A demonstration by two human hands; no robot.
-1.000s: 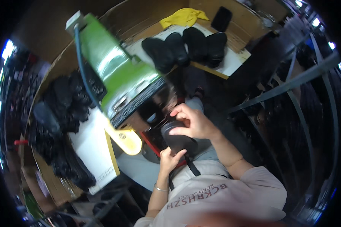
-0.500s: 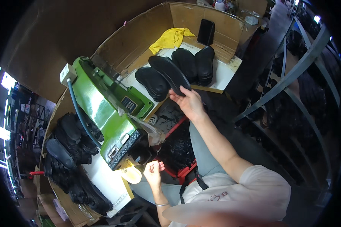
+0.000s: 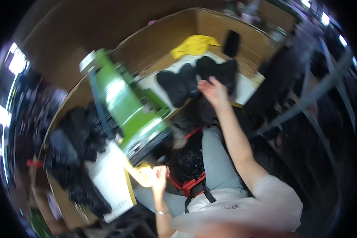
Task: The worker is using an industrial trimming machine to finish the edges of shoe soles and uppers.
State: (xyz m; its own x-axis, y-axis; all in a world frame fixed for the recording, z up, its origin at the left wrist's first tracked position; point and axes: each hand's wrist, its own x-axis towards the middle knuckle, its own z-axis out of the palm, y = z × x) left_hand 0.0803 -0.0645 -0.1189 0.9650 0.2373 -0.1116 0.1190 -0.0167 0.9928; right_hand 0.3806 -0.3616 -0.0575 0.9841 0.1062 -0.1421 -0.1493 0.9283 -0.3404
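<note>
To the right of the green machine, I see black soles in side-by-side stacks, presumably for easy reach; right hand at their near edge, fingers loosely spread, seemingly empty; left hand beside the machine's near end, fingers curled, contents untellable.

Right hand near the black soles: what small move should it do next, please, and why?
Probably the right hand should draw back toward the green machine. It held one of the black soles a moment ago but now looks open and empty near their stacks, while the left hand is close to the machine.
</note>
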